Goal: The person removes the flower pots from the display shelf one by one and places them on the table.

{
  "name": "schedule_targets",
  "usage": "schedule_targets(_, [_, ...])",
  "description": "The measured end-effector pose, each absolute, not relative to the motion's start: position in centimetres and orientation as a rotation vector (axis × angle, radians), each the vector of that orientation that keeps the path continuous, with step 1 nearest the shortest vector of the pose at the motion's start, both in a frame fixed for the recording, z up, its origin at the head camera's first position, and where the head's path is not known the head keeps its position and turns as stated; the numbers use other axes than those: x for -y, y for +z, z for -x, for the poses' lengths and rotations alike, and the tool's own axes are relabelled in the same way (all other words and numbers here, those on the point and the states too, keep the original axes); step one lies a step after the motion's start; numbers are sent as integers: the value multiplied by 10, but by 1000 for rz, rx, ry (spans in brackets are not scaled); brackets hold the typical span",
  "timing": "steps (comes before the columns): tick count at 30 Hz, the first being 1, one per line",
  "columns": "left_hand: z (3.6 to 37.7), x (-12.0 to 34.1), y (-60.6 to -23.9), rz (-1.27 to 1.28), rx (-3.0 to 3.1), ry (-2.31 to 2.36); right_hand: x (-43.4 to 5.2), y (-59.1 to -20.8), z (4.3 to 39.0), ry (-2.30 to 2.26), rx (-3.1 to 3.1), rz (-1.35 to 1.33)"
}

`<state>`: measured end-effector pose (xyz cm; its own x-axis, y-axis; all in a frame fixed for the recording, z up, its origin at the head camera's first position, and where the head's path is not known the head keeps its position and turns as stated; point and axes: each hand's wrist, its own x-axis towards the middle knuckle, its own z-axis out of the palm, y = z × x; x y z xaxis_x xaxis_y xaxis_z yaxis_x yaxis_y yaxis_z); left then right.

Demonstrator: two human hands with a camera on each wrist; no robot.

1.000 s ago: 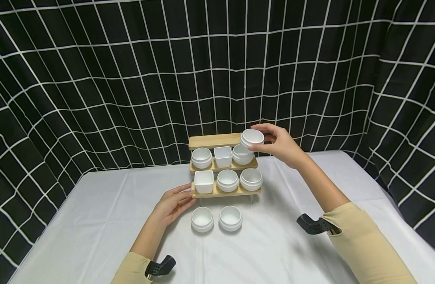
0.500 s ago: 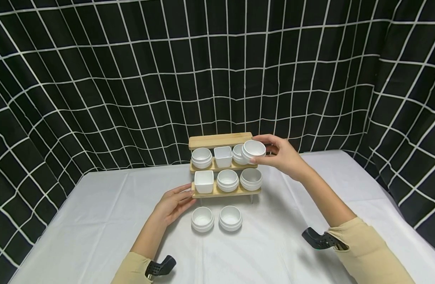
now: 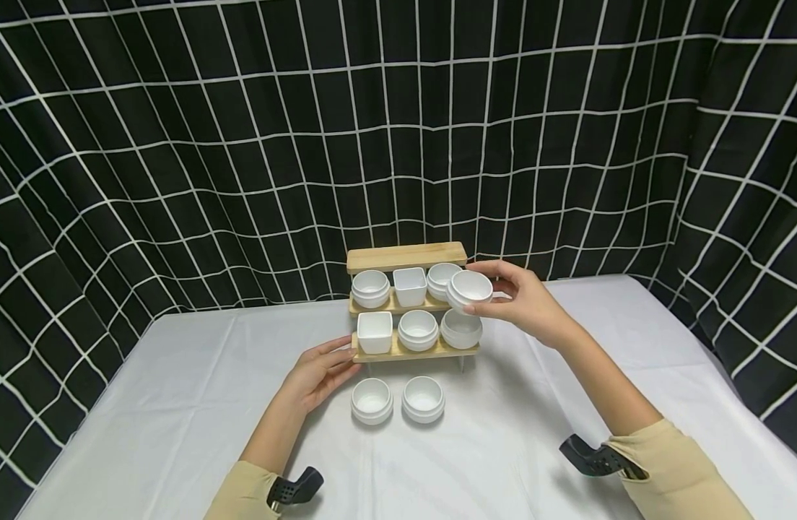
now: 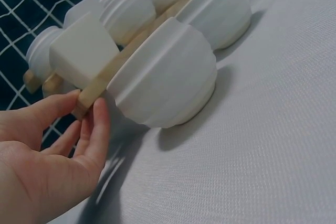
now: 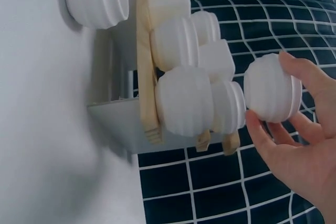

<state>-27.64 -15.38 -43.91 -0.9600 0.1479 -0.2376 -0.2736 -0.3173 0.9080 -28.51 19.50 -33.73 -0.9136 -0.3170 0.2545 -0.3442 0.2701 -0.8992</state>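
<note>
At right, right hand pinches white ramekin; probably rigid, slick, breakable; hold across sides; left hand pinches near wooden shelf.

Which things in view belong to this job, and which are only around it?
Likely in the job:
bowl in right hand
stand gripped by left hand
six bowls on stand
perhaps two bowls in front

Only around it:
white tablecloth
black checked curtain

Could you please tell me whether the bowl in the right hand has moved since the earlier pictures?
Yes, downward and slightly right in the head view: the held bowl overlapped the right end of the top shelf and now shows below it.
</note>
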Motion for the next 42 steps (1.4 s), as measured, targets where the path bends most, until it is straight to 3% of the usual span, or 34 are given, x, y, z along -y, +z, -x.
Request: schedule_targets(42, [276,153,-440,161,-1672,2358,-208,-373,248,1841,2536,-760])
